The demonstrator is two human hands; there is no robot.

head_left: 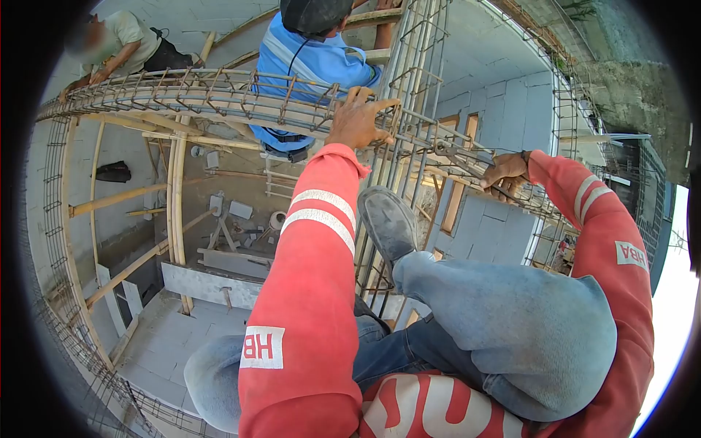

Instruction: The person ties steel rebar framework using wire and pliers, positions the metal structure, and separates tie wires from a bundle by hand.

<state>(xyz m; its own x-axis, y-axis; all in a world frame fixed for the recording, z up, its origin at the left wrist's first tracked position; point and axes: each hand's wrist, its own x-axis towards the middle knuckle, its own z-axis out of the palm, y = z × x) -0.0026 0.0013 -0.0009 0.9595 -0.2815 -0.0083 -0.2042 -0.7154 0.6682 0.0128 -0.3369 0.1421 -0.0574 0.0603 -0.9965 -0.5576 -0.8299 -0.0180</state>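
My left hand (pixel 359 119) rests on the rebar cage (pixel 292 113) where it meets a thick bundle of long bars (pixel 409 80). Its thumb and forefinger are spread, while the other fingers lie over the bars. Over to the right, my right hand (pixel 506 175) is wrapped round the handles of metal pliers (pixel 456 152). The jaws of the pliers point left, at the bars of the crossing. A short gap of rebar lies between my two hands.
A person in a blue shirt (pixel 274 55) is just behind the cage; another person (pixel 135 44) is at the upper left. Below are wooden poles (pixel 175 197), a floor with scattered blocks and a grey block wall (pixel 504 109). My shoe (pixel 391 223) is against the bar bundle.
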